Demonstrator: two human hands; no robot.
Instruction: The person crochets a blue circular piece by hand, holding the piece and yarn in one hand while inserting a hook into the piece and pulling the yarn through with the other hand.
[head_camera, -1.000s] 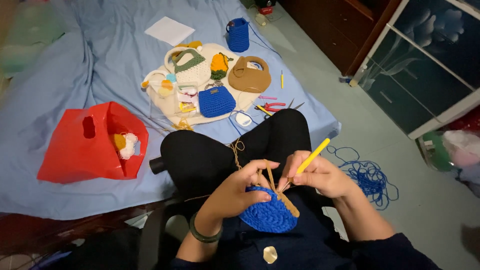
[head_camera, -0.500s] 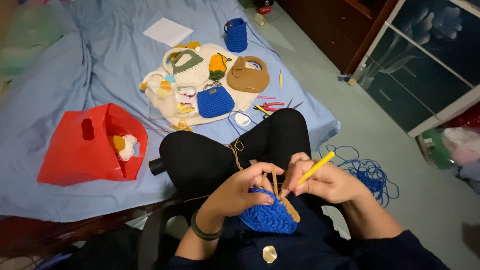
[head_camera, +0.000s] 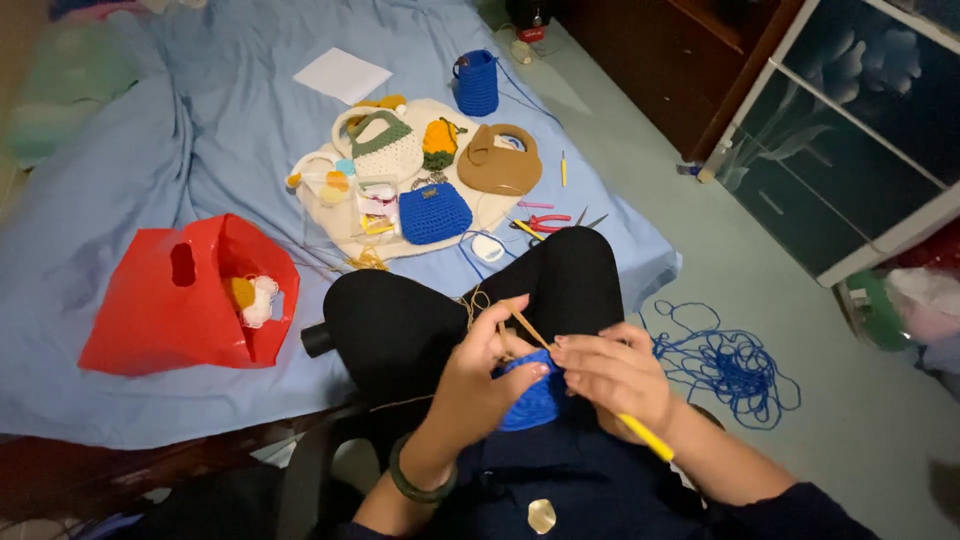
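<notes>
I sit with black-trousered legs crossed at the edge of a bed. My left hand (head_camera: 487, 375) grips a blue crocheted piece (head_camera: 530, 400) on my lap, with a thin brown stick or strap (head_camera: 524, 328) rising from it. My right hand (head_camera: 615, 373) presses against the same piece and holds a yellow-handled crochet hook (head_camera: 645, 437), whose handle points down and right. Blue yarn leads off toward a loose tangle of blue yarn (head_camera: 730, 365) on the floor to the right.
On the blue bedsheet (head_camera: 150, 150) lie a red plastic bag (head_camera: 185, 295), several small crocheted bags on a cream mat (head_camera: 330, 215), a blue crocheted cup (head_camera: 477, 83), pink-handled scissors (head_camera: 545, 222) and white paper (head_camera: 342, 75). A dark cabinet (head_camera: 850, 130) stands at right.
The yellow hook swung from pointing up and right to pointing down and right. Both hands closed in tighter on the blue piece.
</notes>
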